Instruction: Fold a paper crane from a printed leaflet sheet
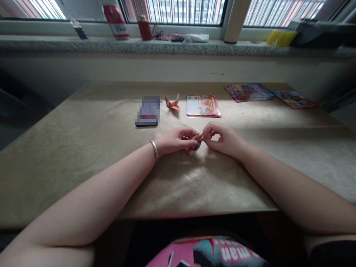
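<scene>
Both your hands are in tight over the middle of the surface (pixel 83 148) now, and the small folded paper piece (pixel 195 142) sits right between them, low over the tabletop. Your left hand (pixel 175 140) is pinching its left side, fingers curled around it, bracelet (pixel 154 149) showing at the wrist. Your right hand (pixel 222 140) has thumb and forefinger nipped onto the right tip of the paper. So neither hand is loose: both are gripping the same little red-and-blue fold.

This reads like a fine creasing or shaping step on a small origami figure, late in the folding by the look of how compact it is. Whatever comes next calls for a steady hold on the left and a small, careful pull or press on the right, since the tip is narrow and thin paper tears easily.

Farther off, a finished folded figure (pixel 172 104) stands beside a stack of printed sheets (pixel 203 106), with a phone (pixel 149 111) to their left. More printed leaflets (pixel 249 92) lie at the far right, and a can (pixel 116 20) sits up on the windowsill (pixel 41 43)
</scene>
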The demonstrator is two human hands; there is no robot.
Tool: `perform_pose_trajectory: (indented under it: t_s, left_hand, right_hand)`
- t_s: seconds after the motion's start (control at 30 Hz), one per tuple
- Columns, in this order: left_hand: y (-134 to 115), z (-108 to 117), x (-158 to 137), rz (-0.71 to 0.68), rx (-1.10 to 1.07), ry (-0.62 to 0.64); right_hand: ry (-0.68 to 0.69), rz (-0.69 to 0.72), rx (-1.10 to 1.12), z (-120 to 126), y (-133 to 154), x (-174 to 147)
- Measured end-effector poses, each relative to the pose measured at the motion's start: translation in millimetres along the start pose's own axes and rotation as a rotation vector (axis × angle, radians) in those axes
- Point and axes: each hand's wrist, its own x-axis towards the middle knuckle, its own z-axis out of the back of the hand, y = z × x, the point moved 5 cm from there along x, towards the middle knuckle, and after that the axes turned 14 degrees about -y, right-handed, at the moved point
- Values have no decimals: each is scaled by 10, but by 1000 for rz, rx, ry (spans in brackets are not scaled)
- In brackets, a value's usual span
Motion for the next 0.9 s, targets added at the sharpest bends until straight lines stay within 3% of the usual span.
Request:
perform_pose_trajectory:
  t_s: [0.13, 0.37, 0.67, 0.9]
  left_hand:
    - [-18, -21, -11, 1, 49, -44]
    - [-19, -37, -23, 56, 39, -103]
    - [-1, -20, -9, 6, 30, -184]
    - [-32, -32, -21, -6, 21, -204]
  right_hand:
    - [-29, 126, -85, 1, 76, 6]
    - [-24, 206, -247, 12, 139, -1]
    - [-57, 329, -374, 25, 202, 4]
    - [-51, 299, -410, 20, 207, -8]
